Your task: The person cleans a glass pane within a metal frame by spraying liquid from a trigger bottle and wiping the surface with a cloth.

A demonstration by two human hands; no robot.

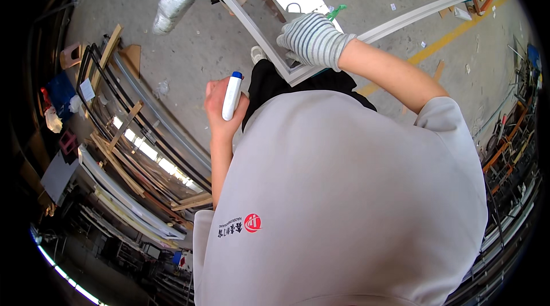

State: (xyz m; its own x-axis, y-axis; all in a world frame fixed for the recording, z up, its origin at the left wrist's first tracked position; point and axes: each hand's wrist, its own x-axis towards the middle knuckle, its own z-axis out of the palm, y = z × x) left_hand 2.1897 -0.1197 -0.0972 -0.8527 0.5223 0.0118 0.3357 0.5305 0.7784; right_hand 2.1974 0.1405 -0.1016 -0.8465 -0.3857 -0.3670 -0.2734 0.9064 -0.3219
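White marker (231,96) clenched in left hand (220,112) fingers; striped-gloved right hand (312,38) grips the window frame (395,24) corner.

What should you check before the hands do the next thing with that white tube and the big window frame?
1. Left hand grips white tube: ok.
2. Tube's blue cap on: ok.
3. Right hand, in a striped glove, rests on white frame corner: ok.
4. Glass pane unbroken: cannot tell.
5. Floor around frame free of scraps: not ok.
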